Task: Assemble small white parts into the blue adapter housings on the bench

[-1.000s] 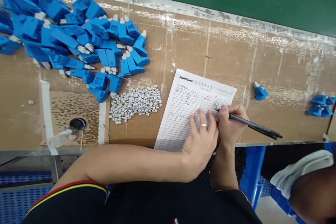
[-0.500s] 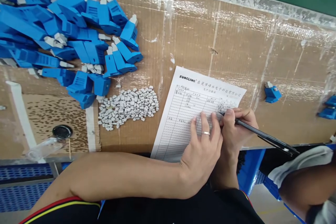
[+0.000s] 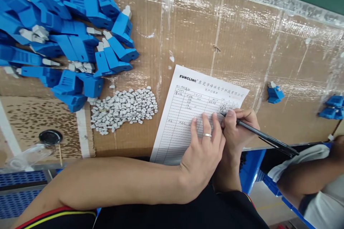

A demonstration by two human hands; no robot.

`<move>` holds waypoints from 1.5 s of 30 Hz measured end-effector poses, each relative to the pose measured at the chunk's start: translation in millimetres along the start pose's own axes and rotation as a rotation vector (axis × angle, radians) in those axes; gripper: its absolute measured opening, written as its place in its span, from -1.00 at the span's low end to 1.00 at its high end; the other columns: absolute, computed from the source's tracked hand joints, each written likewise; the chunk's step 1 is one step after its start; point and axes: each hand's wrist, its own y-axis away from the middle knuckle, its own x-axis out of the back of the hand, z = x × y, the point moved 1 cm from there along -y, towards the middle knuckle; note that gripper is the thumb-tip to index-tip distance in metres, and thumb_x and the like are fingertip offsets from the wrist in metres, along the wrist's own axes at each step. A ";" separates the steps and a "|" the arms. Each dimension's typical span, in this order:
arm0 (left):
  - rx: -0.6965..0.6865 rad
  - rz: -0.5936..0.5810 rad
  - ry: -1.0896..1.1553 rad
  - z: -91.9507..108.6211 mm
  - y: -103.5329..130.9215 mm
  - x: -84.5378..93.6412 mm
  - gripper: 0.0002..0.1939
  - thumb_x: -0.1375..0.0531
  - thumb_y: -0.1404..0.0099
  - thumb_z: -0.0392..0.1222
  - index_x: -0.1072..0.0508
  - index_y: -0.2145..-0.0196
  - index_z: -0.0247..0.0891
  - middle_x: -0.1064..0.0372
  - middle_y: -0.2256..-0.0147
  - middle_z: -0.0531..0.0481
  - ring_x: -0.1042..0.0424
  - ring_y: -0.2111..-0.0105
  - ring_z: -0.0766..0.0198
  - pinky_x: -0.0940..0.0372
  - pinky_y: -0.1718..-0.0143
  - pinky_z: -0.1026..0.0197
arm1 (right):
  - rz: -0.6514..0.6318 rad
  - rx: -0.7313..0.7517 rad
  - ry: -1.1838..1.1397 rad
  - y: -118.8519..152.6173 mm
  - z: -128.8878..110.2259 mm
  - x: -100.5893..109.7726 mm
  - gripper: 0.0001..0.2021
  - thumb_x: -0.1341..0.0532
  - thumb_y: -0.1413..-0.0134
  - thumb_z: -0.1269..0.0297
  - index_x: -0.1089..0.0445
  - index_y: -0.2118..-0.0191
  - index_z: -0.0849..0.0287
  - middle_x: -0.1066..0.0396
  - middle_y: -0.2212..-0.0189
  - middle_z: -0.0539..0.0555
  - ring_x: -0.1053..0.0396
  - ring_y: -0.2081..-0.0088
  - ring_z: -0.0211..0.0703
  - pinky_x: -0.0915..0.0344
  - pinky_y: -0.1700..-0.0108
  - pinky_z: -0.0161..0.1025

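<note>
My right hand (image 3: pixel 239 128) is closed around a black pen (image 3: pixel 264 137), its tip touching a printed form (image 3: pixel 172 125) near the handwritten lines in the right column. The form is a white ruled sheet with a printed heading and some handwriting in its upper rows. My left hand (image 3: pixel 202 154), with a ring on one finger, lies on the paper with its fingers stretched out, just left of the right hand. The lower part of the sheet is hidden under my left hand and forearm.
Left of the form lies a pile of small grey-white pieces (image 3: pixel 126 109). Many blue plastic parts (image 3: pixel 77 48) with white tips fill the upper left. A black round lid (image 3: pixel 50 137) and a clear bottle (image 3: pixel 29 155) sit lower left. Another person's arm (image 3: pixel 306 175) is at right.
The whole view has shifted slightly, so the table and things appear a little further left. The pen has stayed on the same area of the form, and my left hand still rests on it.
</note>
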 end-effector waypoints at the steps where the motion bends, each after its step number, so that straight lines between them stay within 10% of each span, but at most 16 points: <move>1: -0.003 -0.001 -0.001 0.2 0.1 0.1 -0.51 -0.07 -0.49 -0.28 -0.43 -0.31 -0.29 -0.36 -0.32 -0.25 -0.46 -0.24 -0.13 -0.52 -0.15 -0.11 | -0.006 -0.009 -0.006 -0.1 -0.2 -0.1 -0.71 -0.33 -0.26 0.22 -0.24 0.44 0.05 -0.30 0.60 -0.13 -0.23 0.63 -0.27 -0.24 0.50 -0.23; 45: 0.000 0.002 -0.014 1.2 -1.0 0.4 -0.52 -0.03 -0.51 -0.28 -0.47 -0.29 -0.23 -0.37 -0.33 -0.15 -0.47 -0.23 -0.13 -0.55 -0.13 -0.12 | 0.005 -0.029 0.026 -1.0 -2.0 0.6 -0.70 -0.31 -0.25 0.22 -0.21 0.44 0.06 -0.29 0.61 -0.15 -0.20 0.65 -0.30 -0.19 0.54 -0.27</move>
